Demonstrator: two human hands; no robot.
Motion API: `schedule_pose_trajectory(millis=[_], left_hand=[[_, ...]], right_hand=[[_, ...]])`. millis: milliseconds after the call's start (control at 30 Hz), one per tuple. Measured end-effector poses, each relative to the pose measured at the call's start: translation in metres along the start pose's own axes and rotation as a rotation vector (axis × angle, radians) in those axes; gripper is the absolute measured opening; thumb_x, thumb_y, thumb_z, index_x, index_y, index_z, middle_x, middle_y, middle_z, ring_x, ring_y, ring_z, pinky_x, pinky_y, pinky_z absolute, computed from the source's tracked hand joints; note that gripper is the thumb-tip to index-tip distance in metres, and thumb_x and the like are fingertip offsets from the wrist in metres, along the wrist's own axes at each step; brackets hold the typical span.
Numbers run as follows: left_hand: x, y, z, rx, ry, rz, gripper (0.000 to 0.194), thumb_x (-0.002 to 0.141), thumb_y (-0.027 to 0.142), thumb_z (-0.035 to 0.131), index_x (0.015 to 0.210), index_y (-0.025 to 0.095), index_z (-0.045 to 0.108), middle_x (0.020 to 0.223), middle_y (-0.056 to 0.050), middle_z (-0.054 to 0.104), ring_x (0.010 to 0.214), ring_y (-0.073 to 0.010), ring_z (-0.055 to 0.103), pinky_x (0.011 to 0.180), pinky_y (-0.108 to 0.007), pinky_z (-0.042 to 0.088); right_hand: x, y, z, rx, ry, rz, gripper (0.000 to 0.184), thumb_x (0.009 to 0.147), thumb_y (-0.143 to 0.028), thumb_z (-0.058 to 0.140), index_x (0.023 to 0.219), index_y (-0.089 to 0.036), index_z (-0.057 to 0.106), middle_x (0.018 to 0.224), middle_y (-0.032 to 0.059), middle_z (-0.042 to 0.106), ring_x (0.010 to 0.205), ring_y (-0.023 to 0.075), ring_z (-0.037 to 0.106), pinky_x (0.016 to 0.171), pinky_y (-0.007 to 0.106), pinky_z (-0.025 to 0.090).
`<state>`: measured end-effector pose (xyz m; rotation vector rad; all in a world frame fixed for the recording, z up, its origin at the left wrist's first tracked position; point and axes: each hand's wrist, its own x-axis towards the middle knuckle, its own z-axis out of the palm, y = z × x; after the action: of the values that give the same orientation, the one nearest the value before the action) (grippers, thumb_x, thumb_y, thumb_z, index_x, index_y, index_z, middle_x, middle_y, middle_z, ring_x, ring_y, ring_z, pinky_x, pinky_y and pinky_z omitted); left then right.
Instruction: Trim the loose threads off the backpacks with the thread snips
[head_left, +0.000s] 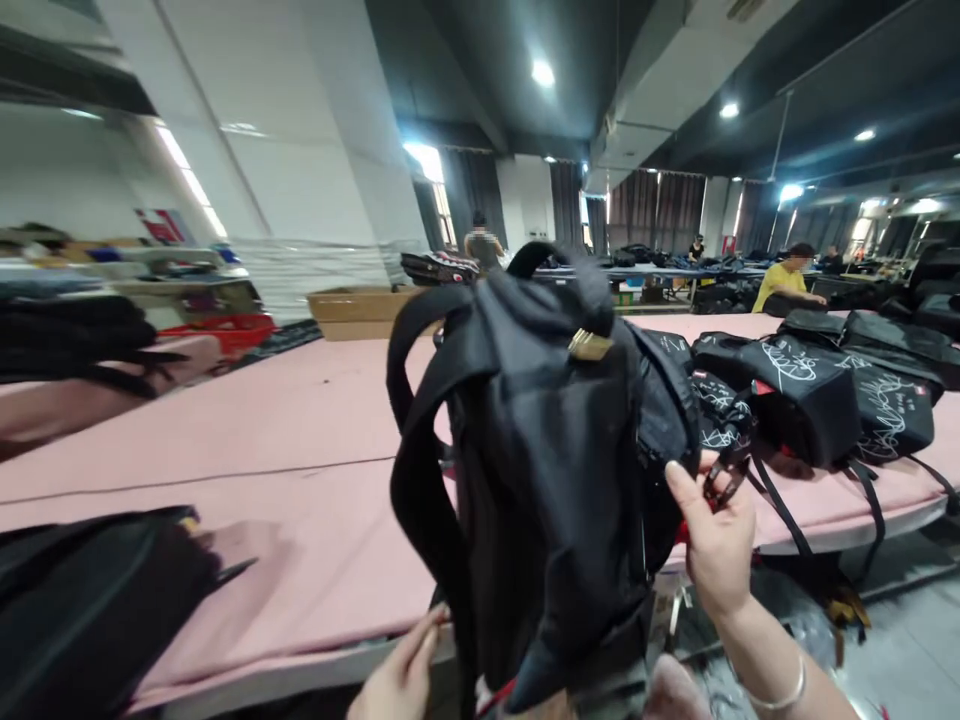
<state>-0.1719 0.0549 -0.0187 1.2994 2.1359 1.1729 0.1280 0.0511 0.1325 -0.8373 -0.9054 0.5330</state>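
A black backpack (559, 450) fills the middle of the head view, held upright in front of the pink table, its wide shoulder straps (420, 450) looping out on the left. A small gold-coloured tag or label (590, 345) shows near its top. My right hand (716, 540) is closed on the backpack's right side, thumb on top, with dark strap or cord loops at the fingers. Low on the left, my left hand (405, 670) pinches a black strap end by the backpack's lower side; its fingertips are partly hidden and blurred.
Several black bags with white drawings (802, 390) lie on the pink table (300, 420) at right, straps hanging over its edge. Another black bag (97, 600) lies at near left. A cardboard box (360, 312) stands behind by a white pillar. A person in yellow (784, 280) works farther back.
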Motion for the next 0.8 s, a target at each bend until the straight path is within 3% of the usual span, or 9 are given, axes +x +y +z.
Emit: schedule_pose_trajectory(millis=[100, 200, 267, 400, 567, 700, 800], left_hand=[[0.005, 0.055, -0.025, -0.252, 0.258, 0.0, 0.036, 0.072, 0.044, 0.049, 0.092, 0.019, 0.065, 0.083, -0.007, 0.07, 0.086, -0.0283, 0.065, 0.081, -0.04, 0.051], [-0.008, 0.104, -0.056, -0.5, 0.483, 0.252, 0.039, 0.075, 0.046, 0.052, 0.101, 0.018, 0.058, 0.094, -0.006, 0.065, 0.08, -0.021, 0.064, 0.083, -0.038, 0.05], [-0.018, 0.128, -0.074, -0.463, 0.516, 0.415, 0.033, 0.076, 0.043, 0.056, 0.098, 0.018, 0.058, 0.092, -0.004, 0.063, 0.081, -0.0194, 0.062, 0.085, -0.036, 0.049], [-0.032, 0.16, -0.097, -0.243, 0.375, 0.704, 0.02, 0.079, 0.039, 0.055, 0.091, 0.024, 0.061, 0.087, -0.001, 0.064, 0.081, -0.0188, 0.061, 0.083, -0.032, 0.049], [-0.034, 0.199, -0.106, 0.048, 0.203, 1.059, 0.025, 0.078, 0.043, 0.055, 0.094, 0.025, 0.062, 0.087, -0.002, 0.065, 0.075, -0.0169, 0.06, 0.071, -0.026, 0.049], [-0.029, 0.227, -0.103, 0.278, 0.089, 1.165, 0.027, 0.083, 0.045, 0.047, 0.081, 0.022, 0.061, 0.078, -0.002, 0.062, 0.067, -0.0143, 0.059, 0.061, -0.023, 0.045], [-0.025, 0.239, -0.099, 0.462, 0.093, 1.127, 0.03, 0.085, 0.04, 0.038, 0.071, 0.02, 0.056, 0.069, -0.002, 0.058, 0.056, -0.0132, 0.054, 0.049, -0.023, 0.037]], right_hand=[[-0.011, 0.019, 0.008, -0.122, -0.12, 0.004, 0.021, 0.076, -0.035, 0.062, 0.074, -0.017, 0.053, 0.062, -0.0046, 0.047, 0.056, 0.0083, 0.045, 0.053, 0.018, 0.041], [-0.02, 0.037, 0.01, -0.177, -0.153, 0.004, 0.02, 0.081, -0.037, 0.056, 0.076, -0.018, 0.051, 0.063, -0.0044, 0.046, 0.057, 0.009, 0.044, 0.055, 0.019, 0.041], [-0.024, 0.042, 0.01, -0.214, -0.145, -0.017, 0.021, 0.081, -0.037, 0.056, 0.074, -0.018, 0.049, 0.059, -0.0066, 0.039, 0.052, 0.0078, 0.038, 0.05, 0.018, 0.036], [-0.026, 0.041, 0.007, -0.261, -0.167, -0.019, 0.02, 0.08, -0.037, 0.058, 0.075, -0.019, 0.05, 0.056, -0.0078, 0.032, 0.048, 0.0072, 0.033, 0.046, 0.018, 0.033], [-0.03, 0.039, 0.004, -0.31, -0.177, 0.004, 0.022, 0.082, -0.039, 0.056, 0.09, -0.019, 0.054, 0.063, -0.0045, 0.046, 0.051, 0.0086, 0.043, 0.049, 0.019, 0.039], [-0.035, 0.035, 0.0, -0.326, -0.149, -0.053, 0.034, 0.083, -0.036, 0.054, 0.112, -0.02, 0.046, 0.085, 0.0041, 0.058, 0.072, 0.0145, 0.057, 0.067, 0.027, 0.049], [-0.041, 0.025, -0.004, -0.348, -0.181, -0.165, 0.041, 0.086, -0.033, 0.05, 0.122, -0.019, 0.039, 0.11, 0.0121, 0.056, 0.097, 0.0205, 0.057, 0.082, 0.034, 0.048]])
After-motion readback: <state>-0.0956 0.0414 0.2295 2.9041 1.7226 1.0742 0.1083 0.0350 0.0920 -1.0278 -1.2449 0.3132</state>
